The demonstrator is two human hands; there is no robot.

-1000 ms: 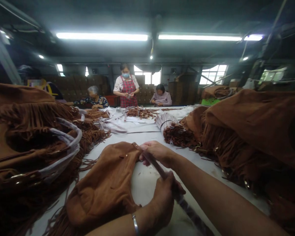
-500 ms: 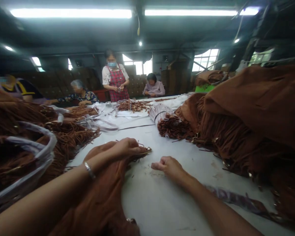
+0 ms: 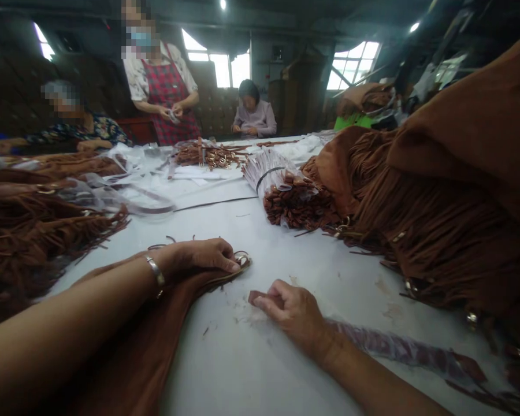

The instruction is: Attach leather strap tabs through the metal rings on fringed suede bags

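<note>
Brown and suede-like, the fringed bag point(image 3: 160, 335) lay on the table point(image 3: 234, 358) under the left forearm point(image 3: 86, 312), the left hand point(image 3: 214, 254) pinching its corner beside a metal ring point(image 3: 243, 260). Right of that ring, not touching, the right hand point(image 3: 297, 315) pinched the tip of a plastic-wrapped strap point(image 3: 394, 345), whose long axis ran off lower right.

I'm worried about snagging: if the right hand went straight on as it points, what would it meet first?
Led by the strap end it pinches, the right hand would probably meet the brown bag, at its edge near the left hand; depth is hard to judge.
</note>
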